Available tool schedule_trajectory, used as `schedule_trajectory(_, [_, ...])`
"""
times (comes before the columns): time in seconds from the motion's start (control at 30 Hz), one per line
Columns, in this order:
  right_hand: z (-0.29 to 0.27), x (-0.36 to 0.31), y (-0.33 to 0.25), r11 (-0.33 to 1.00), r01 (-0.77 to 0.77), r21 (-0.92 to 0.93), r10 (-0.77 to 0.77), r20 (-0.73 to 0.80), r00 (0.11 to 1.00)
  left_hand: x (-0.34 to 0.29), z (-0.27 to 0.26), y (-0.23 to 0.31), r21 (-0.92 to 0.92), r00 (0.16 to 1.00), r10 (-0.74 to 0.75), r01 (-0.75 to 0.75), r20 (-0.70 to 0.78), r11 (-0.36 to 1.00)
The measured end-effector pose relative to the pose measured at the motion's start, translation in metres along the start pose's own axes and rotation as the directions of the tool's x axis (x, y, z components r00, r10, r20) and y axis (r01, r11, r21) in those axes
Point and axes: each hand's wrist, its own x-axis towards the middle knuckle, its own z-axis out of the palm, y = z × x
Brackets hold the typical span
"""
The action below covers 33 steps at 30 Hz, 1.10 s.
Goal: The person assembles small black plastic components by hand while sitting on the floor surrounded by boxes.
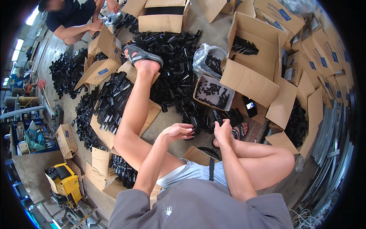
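My right hand [224, 131] is closed round a dark tubular part [217, 116], which points up and away from the fist. To its left, my left hand [178, 131] has its fingers curled at a black plastic piece [195, 125]; the fingertips partly hide the grip. Just beyond both hands lies a large heap of glossy black tubular parts [173, 72]. An open small box [213, 92] past my right hand holds many small black pieces. Behind it, a clear plastic bag [207, 61] contains more black pieces.
A big open carton [253, 65] with a few black parts stands at the far right. Another carton [310, 118] of black parts is at right. A phone [250, 108] lies beside the small box. At the far left, another person [74, 21] crouches by the heaps. A yellow machine [66, 181] stands at lower left.
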Motion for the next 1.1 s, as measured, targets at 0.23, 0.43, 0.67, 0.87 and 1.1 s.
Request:
schedule_trajectory(0.23, [-0.035, -0.023, -0.026, 0.747, -0.014, 0.665, -0.192, 0.237, 0.952, -0.066, 0.068, 0.026, 0.074, 0.913, 0.386, -0.379, -0.133, 0.922])
schedule_trajectory(0.43, [-0.050, -0.051, -0.080, 0.640, -0.018, 0.768, -0.353, 0.314, 0.881, -0.080, 0.084, 0.041, 0.064, 0.863, 0.504, -0.501, -0.036, 0.863])
schedule_trajectory(0.67, [-0.055, -0.067, -0.094, 0.567, -0.054, 0.822, -0.357, 0.304, 0.883, -0.092, 0.091, 0.030, -0.025, 0.807, 0.570, -0.580, -0.153, 0.814])
schedule_trajectory(0.87, [-0.056, -0.074, -0.091, 0.621, -0.010, 0.784, -0.408, 0.334, 0.849, -0.115, 0.098, 0.036, 0.024, 0.805, 0.576, -0.579, -0.142, 0.815])
schedule_trajectory(1.1, [-0.095, -0.069, -0.128, 0.604, -0.044, 0.795, -0.525, 0.439, 0.729, -0.133, 0.088, 0.040, 0.442, 0.716, 0.696, -0.640, 0.046, 0.629])
